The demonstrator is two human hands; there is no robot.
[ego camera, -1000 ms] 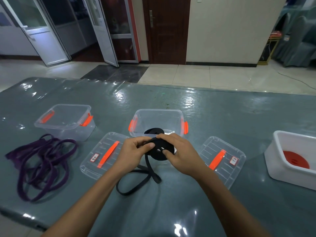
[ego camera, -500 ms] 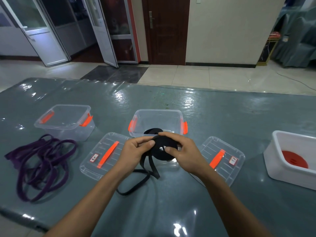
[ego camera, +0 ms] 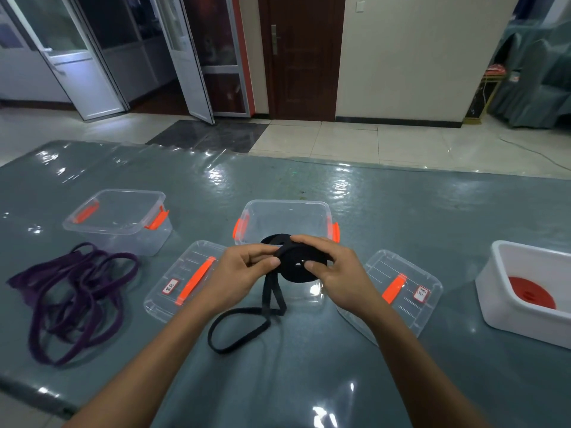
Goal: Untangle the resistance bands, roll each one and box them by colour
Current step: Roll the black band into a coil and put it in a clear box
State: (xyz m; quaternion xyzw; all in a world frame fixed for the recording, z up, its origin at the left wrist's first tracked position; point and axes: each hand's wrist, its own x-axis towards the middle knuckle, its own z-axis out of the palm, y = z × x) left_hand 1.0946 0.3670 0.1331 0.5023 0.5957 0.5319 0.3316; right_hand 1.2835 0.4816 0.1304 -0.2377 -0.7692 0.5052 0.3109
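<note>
Between left hand (ego camera: 242, 273) and right hand (ego camera: 338, 274) sits a flat black coil (ego camera: 293, 271).

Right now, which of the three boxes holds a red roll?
The white box at the far right of the table: a red roll lies inside it. The clear boxes, left and middle, have orange clips and show nothing red.

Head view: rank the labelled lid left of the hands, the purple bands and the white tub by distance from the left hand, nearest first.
From the left hand, which pinches the black band:
1. Labelled lid, just left of it.
2. Purple bands, farther left on the table.
3. White tub, far right edge.
</note>
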